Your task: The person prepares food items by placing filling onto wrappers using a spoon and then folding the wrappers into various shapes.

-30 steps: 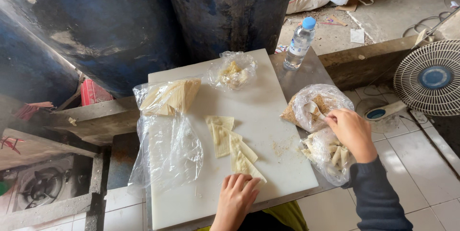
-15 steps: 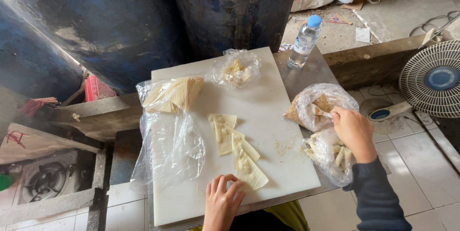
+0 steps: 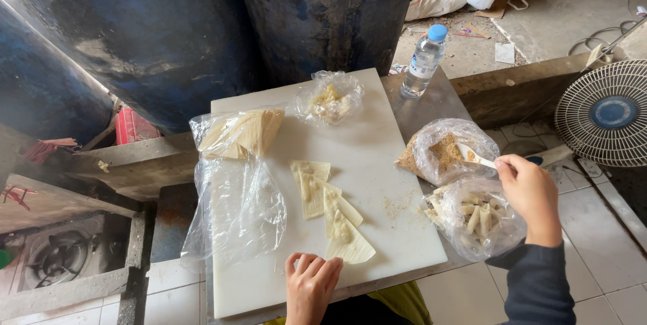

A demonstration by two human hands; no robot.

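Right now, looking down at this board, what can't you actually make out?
- Head view: the spoon bowl is buried in brown crumbs inside the bag, so its load is hidden.
- The right hand covers the spoon's handle end.
- The fan is cut off by the right edge.
- The left hand wrist runs off the bottom edge.

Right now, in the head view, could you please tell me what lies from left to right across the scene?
Gas stove → clear plastic sheet → triangular wrappers → crumb bag → right hand → fan.
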